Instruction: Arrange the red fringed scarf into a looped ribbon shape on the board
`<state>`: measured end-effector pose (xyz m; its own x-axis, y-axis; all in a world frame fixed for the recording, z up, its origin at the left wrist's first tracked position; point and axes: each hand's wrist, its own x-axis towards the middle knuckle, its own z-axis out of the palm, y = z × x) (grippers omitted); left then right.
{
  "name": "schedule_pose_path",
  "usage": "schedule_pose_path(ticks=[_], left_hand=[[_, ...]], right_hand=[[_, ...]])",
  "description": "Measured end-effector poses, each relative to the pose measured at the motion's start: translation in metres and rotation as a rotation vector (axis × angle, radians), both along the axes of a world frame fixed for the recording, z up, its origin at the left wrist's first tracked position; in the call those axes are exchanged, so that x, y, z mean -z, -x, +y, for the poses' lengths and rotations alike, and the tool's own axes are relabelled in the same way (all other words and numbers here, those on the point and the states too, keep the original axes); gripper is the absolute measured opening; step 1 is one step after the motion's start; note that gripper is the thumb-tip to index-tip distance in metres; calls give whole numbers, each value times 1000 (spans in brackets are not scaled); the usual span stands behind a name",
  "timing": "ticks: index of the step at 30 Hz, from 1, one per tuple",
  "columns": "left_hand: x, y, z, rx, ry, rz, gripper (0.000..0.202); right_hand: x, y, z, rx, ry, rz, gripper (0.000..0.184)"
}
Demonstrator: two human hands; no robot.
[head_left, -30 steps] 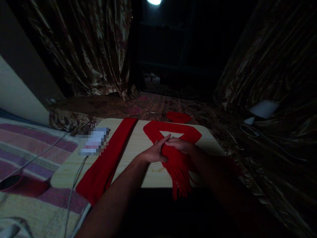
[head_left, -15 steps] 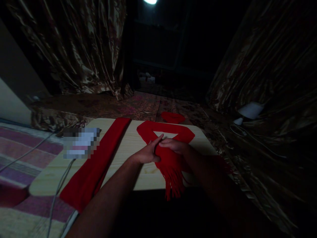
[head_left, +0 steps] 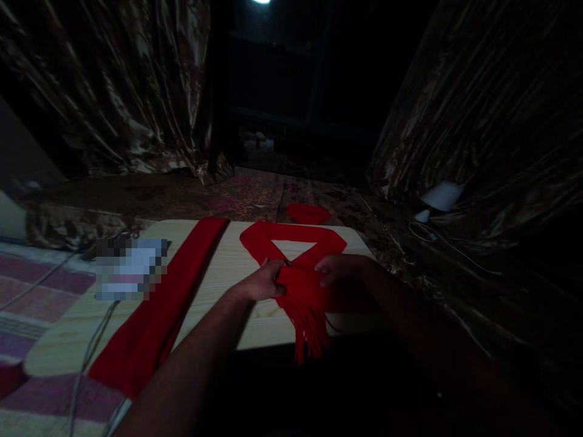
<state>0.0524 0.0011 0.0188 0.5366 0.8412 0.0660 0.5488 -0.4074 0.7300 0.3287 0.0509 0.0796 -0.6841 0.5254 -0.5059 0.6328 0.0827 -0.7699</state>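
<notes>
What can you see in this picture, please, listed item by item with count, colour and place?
looped scarf: one, red, folded into a triangle loop on the board, fringed end hanging over the near edge
long scarf: one, red, laid flat and straight on the board's left part, near end past the edge
red piece: one, red, on the floor just beyond the board; too dark to tell what it is
wooden board: one, pale, low at centre
blurred patch: one, whitish, board's left corner
cable: one, grey, left of board
curtains: brown-gold, behind and right
left hand: grips the looped scarf
right hand: grips the same scarf
</notes>
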Motion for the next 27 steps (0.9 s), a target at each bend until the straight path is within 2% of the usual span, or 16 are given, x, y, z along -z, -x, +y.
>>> schedule_pose_path(ticks=[4, 7, 9, 12, 16, 18, 22, 25, 27], left_hand=[[-1, -2, 1, 0, 0, 31, 66], [-4, -3, 0, 8, 3, 27, 65], [-5, -3, -1, 3, 9, 32, 66], [-6, -3, -1, -1, 11, 48, 68], [-5, -2, 0, 2, 21, 46, 66], [-6, -2, 0, -2, 24, 51, 67], [-12, -4, -9, -13, 26, 69, 71], [-15, -6, -22, 8, 57, 49, 66], [-15, -6, -29, 26, 106, 18, 65]], right_hand=[[-13, -39, -8, -135, -123, -272, 40], [-25, -60, -10, -156, -140, -269, 39], [-30, -69, -12, -147, -126, -238, 46], [-28, -81, -18, -141, -47, -339, 55], [-20, -99, -29, -104, -39, -550, 48], [-22, -108, -31, -8, -76, -471, 47], [-40, -111, -29, 178, -46, -20, 56], [-52, -96, -28, 223, 32, 272, 63], [-57, -79, -29, 195, 54, 403, 60]])
